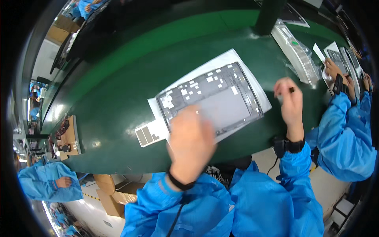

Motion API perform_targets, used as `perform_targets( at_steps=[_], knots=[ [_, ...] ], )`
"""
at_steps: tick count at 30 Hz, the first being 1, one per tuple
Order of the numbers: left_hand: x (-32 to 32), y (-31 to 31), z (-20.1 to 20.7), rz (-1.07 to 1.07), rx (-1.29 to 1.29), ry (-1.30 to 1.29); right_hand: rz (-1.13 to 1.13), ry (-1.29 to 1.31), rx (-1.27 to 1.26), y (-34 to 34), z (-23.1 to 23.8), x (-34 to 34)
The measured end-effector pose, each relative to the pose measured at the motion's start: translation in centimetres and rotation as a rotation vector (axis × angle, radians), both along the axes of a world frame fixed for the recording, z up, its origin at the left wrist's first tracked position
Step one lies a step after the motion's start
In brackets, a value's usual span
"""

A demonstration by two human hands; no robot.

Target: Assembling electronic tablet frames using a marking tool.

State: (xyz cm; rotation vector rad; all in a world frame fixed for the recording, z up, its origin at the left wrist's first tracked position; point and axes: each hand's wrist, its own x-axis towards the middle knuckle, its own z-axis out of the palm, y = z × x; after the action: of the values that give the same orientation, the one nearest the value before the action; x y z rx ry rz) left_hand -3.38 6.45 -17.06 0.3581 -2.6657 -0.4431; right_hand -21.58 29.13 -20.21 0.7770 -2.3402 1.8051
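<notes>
In front of me a dark, flat device housing point(227, 108) lies tilted on a white sheet point(258, 94). Many small white pieces are stuck along its far and left parts. My left hand point(191, 138) is over its near left edge, smeared by motion, so its fingers and any contact are unclear. By the housing's lower left corner lies a white card with grey rectangular stickers point(148, 135). To the right, my right hand point(291, 100) is raised off the housing with fingers curled in. A small dark spot shows at its fingertips; I cannot make out what it is.
A long clear-wrapped silvery package point(296, 51) lies at the far right beside a dark post point(270, 17). Co-workers in blue sleeves point(343, 134) work close on the right. A wooden board with dark parts point(71, 136) stands at the left table edge point(114, 172).
</notes>
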Motion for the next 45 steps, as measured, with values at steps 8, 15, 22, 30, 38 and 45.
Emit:
perform_targets(
  at_steps=[8,15,22,30,38,45],
  knots=[
    [2.5,-6.6,-1.7,0.51,-0.164,-0.317,-0.071,-0.012,0.884,-5.2,1.9,2.8],
    [1.8,-7.8,-1.8,0.464,-0.198,-0.351,-0.103,0.015,0.843,-5.0,1.7,2.5],
    [1.8,-9.8,-2.5,0.268,-0.22,-0.243,-0.054,0.134,0.85,-5.2,0.7,3.3],
    [0.8,-10.7,-3.2,0.253,0.008,-0.241,-0.076,0.153,0.819,-5.3,1.5,3.7],
    [0.7,-12.0,2.9,0.147,0.46,-0.11,-0.077,0.144,0.728,-5.1,1.1,4.1],
    [-7.6,-18.9,8.2,0.167,0.588,-0.174,-0.084,0.102,0.615,-4.5,1.4,3.8]
  ],
)
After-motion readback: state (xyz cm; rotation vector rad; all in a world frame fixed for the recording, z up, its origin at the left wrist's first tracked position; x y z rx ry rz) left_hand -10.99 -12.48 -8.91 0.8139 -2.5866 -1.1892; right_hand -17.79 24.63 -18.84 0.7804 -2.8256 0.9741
